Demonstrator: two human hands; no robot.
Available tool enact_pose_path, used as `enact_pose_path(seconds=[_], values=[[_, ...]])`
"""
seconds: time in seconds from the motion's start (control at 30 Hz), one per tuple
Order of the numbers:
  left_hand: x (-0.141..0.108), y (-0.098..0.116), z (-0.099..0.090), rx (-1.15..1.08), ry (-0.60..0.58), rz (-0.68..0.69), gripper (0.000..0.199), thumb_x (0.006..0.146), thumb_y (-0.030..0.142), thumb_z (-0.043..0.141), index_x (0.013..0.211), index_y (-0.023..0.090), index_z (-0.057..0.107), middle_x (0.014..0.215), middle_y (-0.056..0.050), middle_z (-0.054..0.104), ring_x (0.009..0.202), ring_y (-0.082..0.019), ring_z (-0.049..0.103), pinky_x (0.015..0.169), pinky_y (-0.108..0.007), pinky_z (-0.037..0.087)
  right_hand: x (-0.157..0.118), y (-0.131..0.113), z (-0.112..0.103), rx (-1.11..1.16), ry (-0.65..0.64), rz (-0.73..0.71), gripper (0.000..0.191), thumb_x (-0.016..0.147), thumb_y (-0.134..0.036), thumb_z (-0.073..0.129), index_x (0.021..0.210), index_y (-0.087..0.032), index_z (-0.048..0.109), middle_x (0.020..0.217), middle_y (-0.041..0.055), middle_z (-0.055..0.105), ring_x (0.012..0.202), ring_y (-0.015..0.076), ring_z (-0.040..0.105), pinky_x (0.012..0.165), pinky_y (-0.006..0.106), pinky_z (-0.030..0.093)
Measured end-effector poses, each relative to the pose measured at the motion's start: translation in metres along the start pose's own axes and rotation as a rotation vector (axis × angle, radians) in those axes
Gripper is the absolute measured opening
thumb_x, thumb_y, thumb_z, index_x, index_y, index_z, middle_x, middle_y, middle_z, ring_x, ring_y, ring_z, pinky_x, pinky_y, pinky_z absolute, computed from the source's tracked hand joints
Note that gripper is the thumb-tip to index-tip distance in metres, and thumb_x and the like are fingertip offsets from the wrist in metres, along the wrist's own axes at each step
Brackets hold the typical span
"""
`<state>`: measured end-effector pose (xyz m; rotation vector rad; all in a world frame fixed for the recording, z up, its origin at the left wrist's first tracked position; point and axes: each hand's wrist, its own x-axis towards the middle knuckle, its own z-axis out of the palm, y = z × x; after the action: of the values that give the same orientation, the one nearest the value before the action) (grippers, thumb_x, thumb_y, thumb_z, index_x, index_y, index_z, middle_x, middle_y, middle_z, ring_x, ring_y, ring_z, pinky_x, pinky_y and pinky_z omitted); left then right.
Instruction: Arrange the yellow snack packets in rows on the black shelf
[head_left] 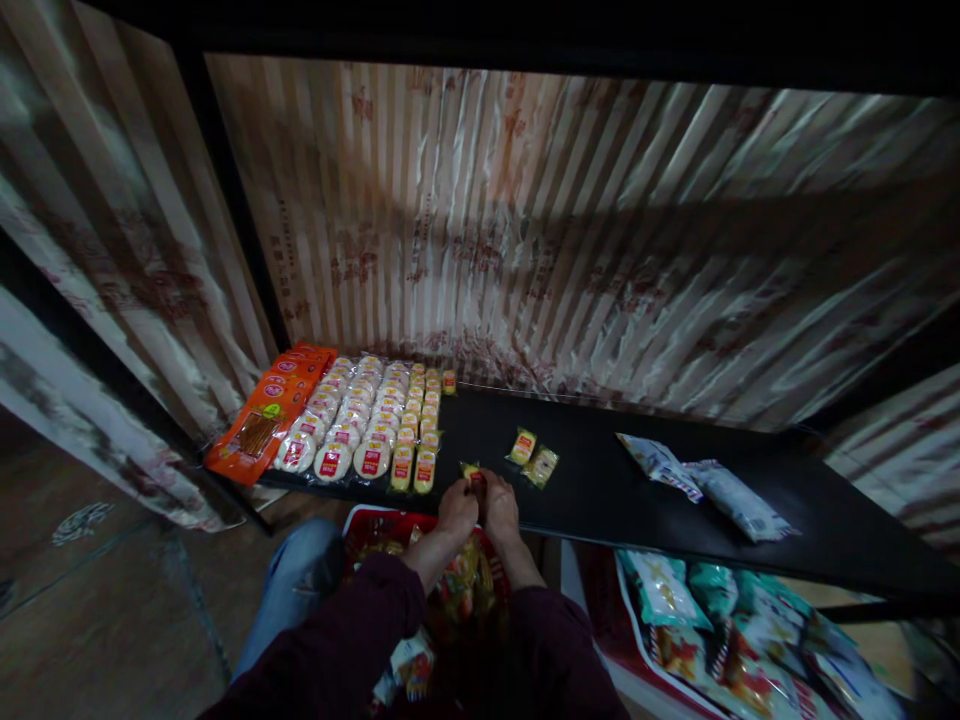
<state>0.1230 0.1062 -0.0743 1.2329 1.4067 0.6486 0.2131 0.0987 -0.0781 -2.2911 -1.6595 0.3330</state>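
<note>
Close together at the shelf's front edge, my left hand (456,508) and my right hand (499,505) are closed on a small yellow-wrapped snack (470,469). My fingers hide most of it. To the right, two more yellow-wrapped snacks (531,456) lie loose on the black shelf (592,490). Left of my hands stand two columns of yellow snack packs (413,467), with a single yellow pack (448,382) at the back beginning another column. Beyond them are rows of round white packaged crackers (352,430) with red and yellow labels.
Orange snack bags (274,415) overlap at the shelf's left end. Two pale packets (705,485) lie on the right. A red basket (360,515) of wrapped snacks is below my hands; another basket (628,600) with green and red bags sits lower right. Dark posts (232,200) and a curtain (525,220) bound the shelf.
</note>
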Motion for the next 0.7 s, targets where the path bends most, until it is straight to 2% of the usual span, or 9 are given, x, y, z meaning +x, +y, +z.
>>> enact_pose_path(seconds=[0.27, 0.47, 0.7], values=[[-0.020, -0.014, -0.003, -0.130, 0.037, 0.027, 0.034, 0.075, 0.011, 0.055, 0.106, 0.017, 0.070, 0.107, -0.008, 0.073, 0.103, -0.020, 0.064, 0.095, -0.026, 0.044, -0.018, 0.002, 0.010, 0.130, 0.078, -0.034, 0.035, 0.091, -0.020, 0.043, 0.116, -0.010, 0.066, 0.112, 0.0139, 0.070, 0.103, 0.0213, 0.064, 0.093, 0.028, 0.044], [-0.029, -0.022, -0.002, -0.145, 0.034, -0.007, 0.031, 0.076, 0.014, 0.058, 0.105, 0.018, 0.068, 0.102, -0.007, 0.073, 0.100, -0.020, 0.064, 0.091, -0.027, 0.046, -0.032, 0.006, 0.015, 0.349, 0.107, 0.016, 0.041, 0.082, -0.015, 0.043, 0.115, -0.014, 0.067, 0.114, 0.0118, 0.070, 0.106, 0.0204, 0.064, 0.099, 0.031, 0.044], [-0.040, -0.032, -0.006, -0.179, 0.063, 0.006, 0.034, 0.077, 0.010, 0.060, 0.109, 0.017, 0.064, 0.110, -0.009, 0.071, 0.102, -0.019, 0.064, 0.094, -0.029, 0.045, -0.047, 0.015, 0.028, 0.583, 0.095, 0.099, 0.046, 0.080, -0.020, 0.038, 0.115, -0.011, 0.066, 0.119, 0.0129, 0.068, 0.109, 0.0204, 0.064, 0.100, 0.032, 0.046]])
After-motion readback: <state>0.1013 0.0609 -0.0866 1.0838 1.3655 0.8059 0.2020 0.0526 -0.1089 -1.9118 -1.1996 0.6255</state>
